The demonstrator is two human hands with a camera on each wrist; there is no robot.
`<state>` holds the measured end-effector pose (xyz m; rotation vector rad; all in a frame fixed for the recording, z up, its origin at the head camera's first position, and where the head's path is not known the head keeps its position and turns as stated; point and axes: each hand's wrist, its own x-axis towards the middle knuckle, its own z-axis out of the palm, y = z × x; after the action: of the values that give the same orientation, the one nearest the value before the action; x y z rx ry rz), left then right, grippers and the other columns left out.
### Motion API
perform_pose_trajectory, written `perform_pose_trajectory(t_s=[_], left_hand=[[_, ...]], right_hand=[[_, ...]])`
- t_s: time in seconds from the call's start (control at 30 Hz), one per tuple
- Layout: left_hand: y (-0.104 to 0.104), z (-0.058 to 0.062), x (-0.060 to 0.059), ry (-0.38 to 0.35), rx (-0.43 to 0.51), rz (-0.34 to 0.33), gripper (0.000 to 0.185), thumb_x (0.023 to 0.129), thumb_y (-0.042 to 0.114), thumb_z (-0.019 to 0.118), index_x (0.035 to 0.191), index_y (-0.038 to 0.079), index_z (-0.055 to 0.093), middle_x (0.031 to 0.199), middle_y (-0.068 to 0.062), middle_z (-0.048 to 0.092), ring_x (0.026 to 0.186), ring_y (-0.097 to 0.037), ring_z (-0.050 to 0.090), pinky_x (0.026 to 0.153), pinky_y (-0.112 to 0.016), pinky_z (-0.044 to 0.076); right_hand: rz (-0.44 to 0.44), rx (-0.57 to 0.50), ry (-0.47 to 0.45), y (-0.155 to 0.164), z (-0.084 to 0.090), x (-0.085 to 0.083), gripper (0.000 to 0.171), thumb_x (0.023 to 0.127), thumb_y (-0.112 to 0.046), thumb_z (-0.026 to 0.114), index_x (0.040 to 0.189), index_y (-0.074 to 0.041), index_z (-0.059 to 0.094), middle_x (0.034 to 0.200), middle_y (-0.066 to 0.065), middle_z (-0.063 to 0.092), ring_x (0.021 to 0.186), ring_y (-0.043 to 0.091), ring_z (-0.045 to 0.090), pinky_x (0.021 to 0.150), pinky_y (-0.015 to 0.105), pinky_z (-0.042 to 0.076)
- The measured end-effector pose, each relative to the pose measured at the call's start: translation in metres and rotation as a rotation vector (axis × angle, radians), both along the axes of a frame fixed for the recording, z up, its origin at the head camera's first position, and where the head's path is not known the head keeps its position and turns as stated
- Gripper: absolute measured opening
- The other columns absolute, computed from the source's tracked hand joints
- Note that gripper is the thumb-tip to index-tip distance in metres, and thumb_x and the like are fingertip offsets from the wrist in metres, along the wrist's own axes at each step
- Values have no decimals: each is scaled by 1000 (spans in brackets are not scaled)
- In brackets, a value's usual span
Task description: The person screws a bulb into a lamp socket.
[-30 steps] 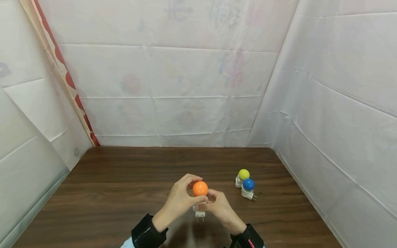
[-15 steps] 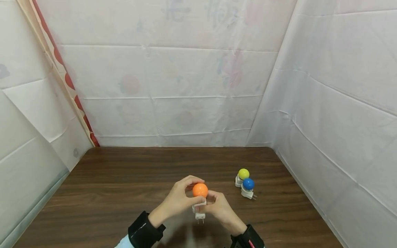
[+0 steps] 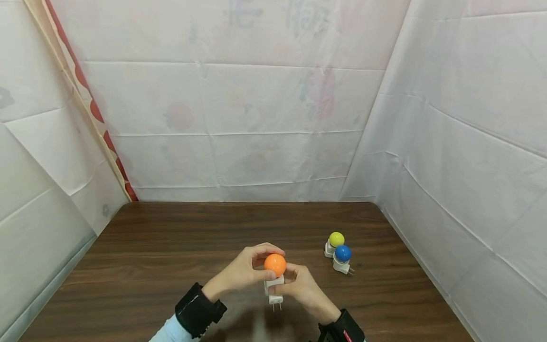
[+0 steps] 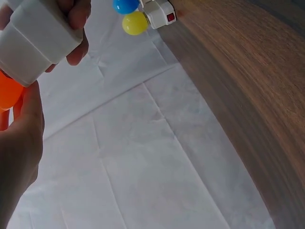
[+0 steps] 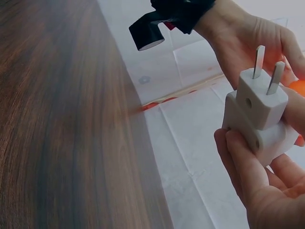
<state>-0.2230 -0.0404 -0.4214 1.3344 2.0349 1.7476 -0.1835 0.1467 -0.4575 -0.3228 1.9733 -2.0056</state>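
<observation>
The wooden table (image 3: 171, 266) is bearing two spare night lights, the yellow one (image 3: 335, 240) and the blue one (image 3: 342, 254), lying touching each other to the right, out of the hands' way. Above the table's near middle, the left hand (image 3: 243, 270) is curling its fingers round the orange bulb (image 3: 275, 264), seemingly so it can twist. The right hand (image 3: 299, 285) is pinching the white plug base (image 5: 259, 119) below, prongs pointing down, steadying it.

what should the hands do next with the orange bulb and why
Probably turn the orange bulb a little further against its white plug base: the left hand grips the bulb, the right hand grips the base, both held above the table, a stance suited to twisting.
</observation>
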Motion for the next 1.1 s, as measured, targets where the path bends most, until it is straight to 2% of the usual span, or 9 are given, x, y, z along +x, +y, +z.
perform_pose_trajectory(t_s=[0.13,0.2,0.43,0.5,0.6,0.83,1.1], left_hand=[[1,-2,-1,4,12,7,39,82,7,67,119,1,56,115,-25,56,97,-8,58,86,-25,49],[2,-3,0,7,10,43,41,81,9,68,120,2,56,115,-22,56,98,-9,58,87,-25,49],[8,-5,10,19,-17,330,51,72,23,79,117,11,59,113,-2,58,104,-14,58,90,-25,48],[10,-4,14,30,-19,387,52,69,20,80,115,10,59,112,-2,58,104,-17,59,89,-24,49],[12,-2,19,61,-25,437,52,67,17,82,113,9,60,110,-3,59,102,-18,59,87,-23,50],[13,-1,23,69,-29,468,47,65,18,82,108,11,63,104,3,60,95,-15,61,83,-23,51],[10,-3,21,17,-48,418,47,68,21,80,110,10,62,107,0,60,98,-16,60,86,-21,50]], right_hand=[[-12,-13,6,-1,0,0,45,74,-8,74,116,-2,59,101,0,66,83,11,64,75,27,51],[-19,-22,6,-2,0,-1,45,73,-7,74,115,-1,59,100,0,66,83,11,64,75,27,51],[-42,-33,5,-3,-1,-1,44,75,-9,74,115,-2,60,103,3,66,86,13,65,76,28,52],[-42,-30,4,-3,-1,-1,42,75,-9,73,115,-2,60,101,2,66,85,13,65,77,28,51],[-42,-26,7,-3,-2,-2,39,76,-9,72,113,-2,60,98,1,66,83,12,65,78,29,51],[-58,-3,1,-3,-4,-3,42,76,-11,73,115,-3,60,103,4,66,87,15,66,79,30,52],[-58,-13,4,-4,-6,-3,44,75,-10,74,116,-2,59,105,5,66,90,16,66,80,30,53]])
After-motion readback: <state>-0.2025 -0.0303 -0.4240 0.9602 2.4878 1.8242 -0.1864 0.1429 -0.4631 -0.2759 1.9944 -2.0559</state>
